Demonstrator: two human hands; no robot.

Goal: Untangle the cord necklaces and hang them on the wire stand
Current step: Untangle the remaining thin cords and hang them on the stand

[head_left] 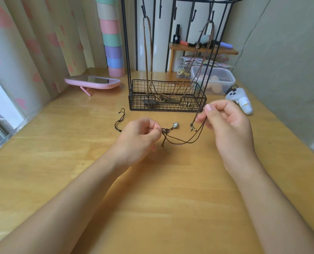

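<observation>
The top of the wire stand (pixel 126 43) was cut off by the upper frame edge, so its upper rail showed only in part. Pendants lying in its basket were hard to make out through the black mesh. The left hand (pixel 140 137) had its fingers (pixel 152 127) curled inward, hiding exactly how they pinched the knotted bunch of the dark cord necklace (pixel 182 143). That bunch was too small to tell how many strands crossed in it. What sat inside the clear plastic box (pixel 215 79) at the desk's far right was blurred.

The dark cord necklace was thin and almost black. It sagged in a loop between the two hands, above the middle of the desk (pixel 152 198) and just in front of the stand. A small silvery diamond-shaped pendant (pixel 175 125) stuck out beside the left fingertips. Short tails with tiny beads hung below both grips. The right hand (pixel 227 125) pinched the cord's other end between thumb and forefinger, raised higher than the left.

Two brown cord necklaces (pixel 149 52) hung from the stand's hooks, trailing into the basket. A short black cord (pixel 120 120) lay on the desk left of the hands, apart from them.
</observation>
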